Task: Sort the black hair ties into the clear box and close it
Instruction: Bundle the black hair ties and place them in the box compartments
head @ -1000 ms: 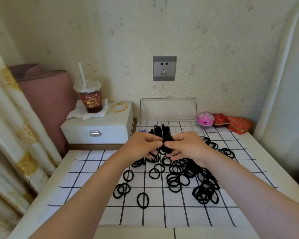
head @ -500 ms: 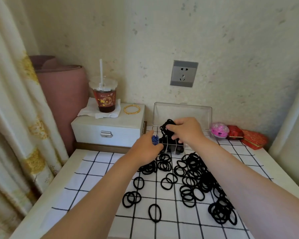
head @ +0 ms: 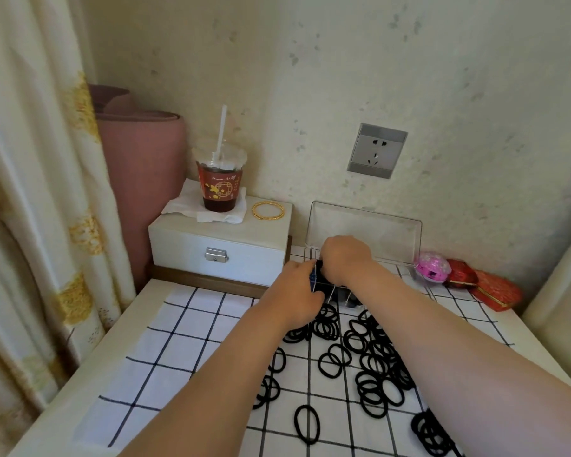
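A: Obs. 1, hands. Right hand (head: 345, 258) is over the near-left corner of the clear box (head: 323, 285), fingers curled down and closed on a bunch of black hair ties (head: 320, 273) at the box's rim. Confirm?

B: Confirmed. The bunch shows only as a dark patch under the knuckles; count not readable.

A: Left hand (head: 297, 298)?

B: Just left of the box, touching its near-left wall, fingers bent toward the right hand. Fingertips are hidden behind the hand itself; I cannot tell whether it pinches anything.

A: Obs. 2, box. Lid (head: 363, 234) stands open and upright against the far wall, below the socket (head: 377, 150). Dark ties already lie in the near compartments, seen through the clear wall.

B: Obs. 3, remainder. Loose hair ties (head: 370, 367) lie scattered on the checked cloth (head: 178, 338), near of the box, mostly under and between the forearms; one single loop (head: 306, 424) lies apart at the near edge.

A: Surroundings: white drawer chest (head: 218, 249) left of the box, carrying a drink cup (head: 220, 183) on a napkin and a gold bangle (head: 268, 211). Pink trinket (head: 433, 267) and red cases (head: 485, 286) right of the box.
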